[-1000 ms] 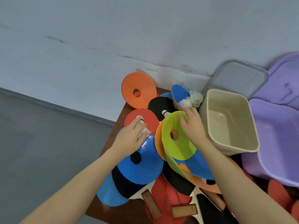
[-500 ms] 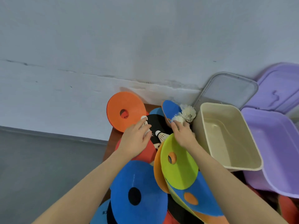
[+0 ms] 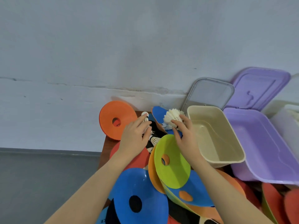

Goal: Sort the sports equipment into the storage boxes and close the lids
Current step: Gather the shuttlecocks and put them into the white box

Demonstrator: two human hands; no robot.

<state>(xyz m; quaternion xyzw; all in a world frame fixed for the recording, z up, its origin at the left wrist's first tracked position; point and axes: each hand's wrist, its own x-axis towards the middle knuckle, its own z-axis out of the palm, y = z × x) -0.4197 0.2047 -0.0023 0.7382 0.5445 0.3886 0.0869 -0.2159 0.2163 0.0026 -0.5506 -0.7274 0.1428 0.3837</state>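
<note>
A heap of flat marker cones covers the brown table: an orange cone [image 3: 117, 119] leans at the back, a lime cone [image 3: 174, 160] and a blue cone [image 3: 140, 196] lie nearer. My left hand [image 3: 135, 139] is closed around a white shuttlecock [image 3: 145, 116] whose cork sticks out above my fingers. My right hand [image 3: 184, 135] grips two white shuttlecocks [image 3: 172, 118] by their feathers, just left of the empty beige box [image 3: 215, 136]. Another shuttlecock [image 3: 154, 140] lies between my hands.
A purple box [image 3: 265, 147] stands right of the beige box, with a white box [image 3: 288, 120] beyond it. A clear grey lid [image 3: 210, 92] and a purple lid [image 3: 260, 88] lean against the wall. More red and orange cones [image 3: 275, 201] lie at the lower right.
Both hands have moved toward the back of the pile. The right hand has taken hold of the two shuttlecocks by the blue cone. The left hand still holds its shuttlecock. The view has tilted up.
</note>
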